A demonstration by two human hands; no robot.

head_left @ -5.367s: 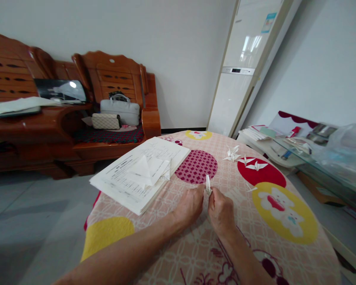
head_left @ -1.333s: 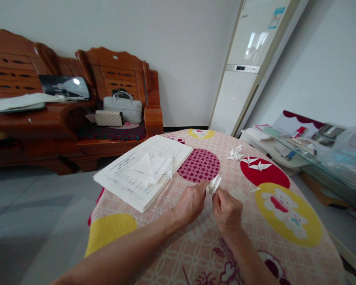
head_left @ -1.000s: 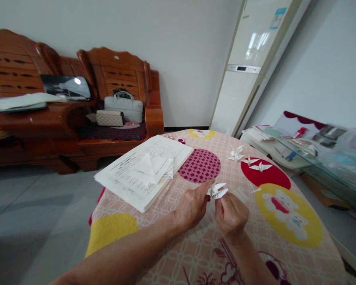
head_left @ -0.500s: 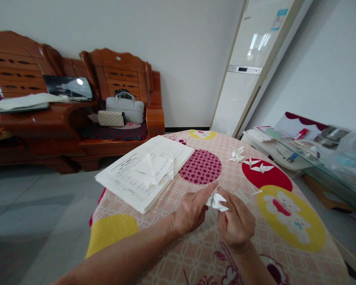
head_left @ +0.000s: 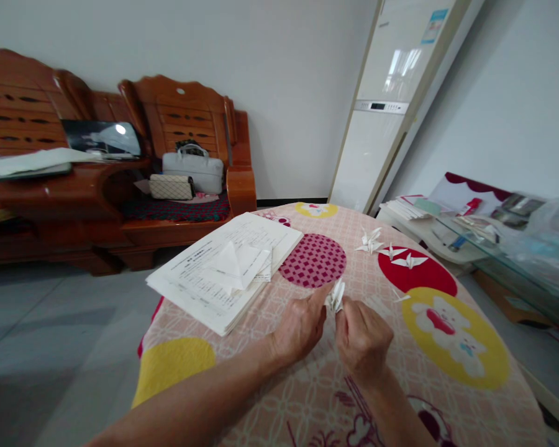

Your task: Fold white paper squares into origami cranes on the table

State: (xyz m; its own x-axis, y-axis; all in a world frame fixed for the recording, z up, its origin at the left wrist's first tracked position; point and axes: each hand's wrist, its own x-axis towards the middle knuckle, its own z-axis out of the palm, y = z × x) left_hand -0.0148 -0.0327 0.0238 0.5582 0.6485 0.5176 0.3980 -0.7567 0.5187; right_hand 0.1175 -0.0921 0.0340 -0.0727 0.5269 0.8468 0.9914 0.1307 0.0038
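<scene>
Between my two hands is a small white folded paper piece (head_left: 336,295), held above the table. My left hand (head_left: 302,324) pinches its left side, and my right hand (head_left: 364,338) grips it from the right with curled fingers. The fingertips hide part of the paper, so its full shape does not show. Beyond my right hand, several folded paper cranes (head_left: 410,261) lie on the tablecloth, some close together in a cluster (head_left: 369,240). A thin white paper scrap (head_left: 401,297) rests nearer to my right hand.
A stack of printed sheets (head_left: 205,298) lies on the table's left, with loose folded paper (head_left: 235,267) on top. The round table wears a patterned cloth (head_left: 279,397). At right stands a glass-topped side table (head_left: 475,245) with clutter; wooden chairs (head_left: 190,118) stand behind left.
The paper piece has turned more upright and looks narrower between my fingers. My right hand has shifted slightly left and its fingers are more curled. The view has moved a little.
</scene>
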